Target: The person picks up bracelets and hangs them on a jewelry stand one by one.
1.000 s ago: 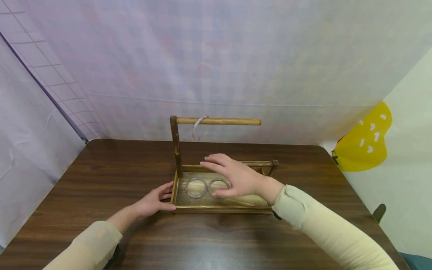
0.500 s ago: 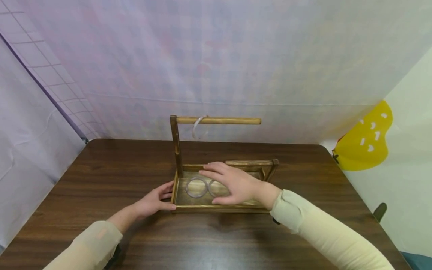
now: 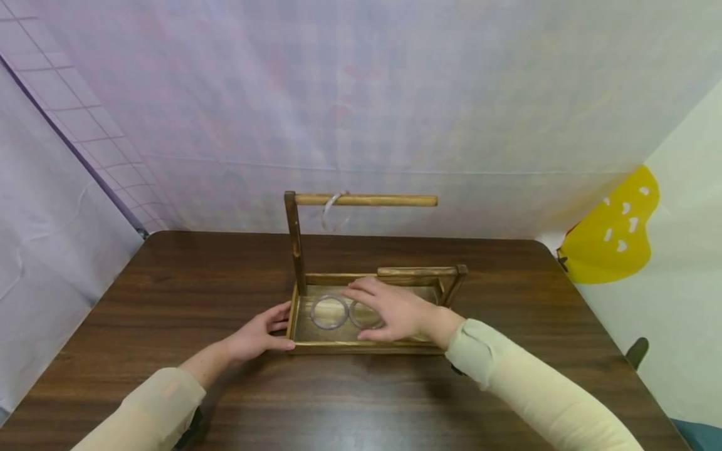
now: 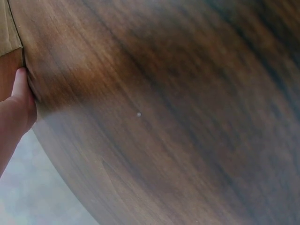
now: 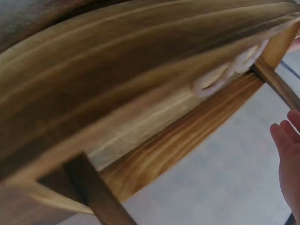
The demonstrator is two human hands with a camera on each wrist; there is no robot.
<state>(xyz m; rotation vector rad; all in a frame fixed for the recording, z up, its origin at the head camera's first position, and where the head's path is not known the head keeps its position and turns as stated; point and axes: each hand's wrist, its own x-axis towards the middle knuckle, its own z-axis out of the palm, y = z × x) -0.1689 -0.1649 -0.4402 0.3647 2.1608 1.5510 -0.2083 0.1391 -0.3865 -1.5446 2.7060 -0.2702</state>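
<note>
A wooden stand has a low tray (image 3: 372, 348) and a tall bar (image 3: 389, 200), on which one translucent bangle (image 3: 326, 216) hangs near the post. Two more bangles lie side by side in the tray: the left bangle (image 3: 313, 318) is uncovered, the right bangle (image 3: 352, 315) partly hidden by my right hand (image 3: 395, 311). That hand hovers palm down over it, thumb and fingers apart; in the right wrist view its fingertips (image 5: 277, 133) show clear of the pale rings (image 5: 206, 89). My left hand (image 3: 256, 337) rests against the tray's left end, thumb at the front corner.
A shorter, lower bar (image 3: 414, 272) rises at the stand's right side. Everything stands on a dark brown wooden table (image 3: 186, 282). Behind it hangs a pale checked curtain (image 3: 361, 125), and a yellow decoration (image 3: 615, 232) is at the right.
My right hand has sunk lower and closer to the tray, over the right bangle. The left hand, the stand and the hanging bangle keep their places.
</note>
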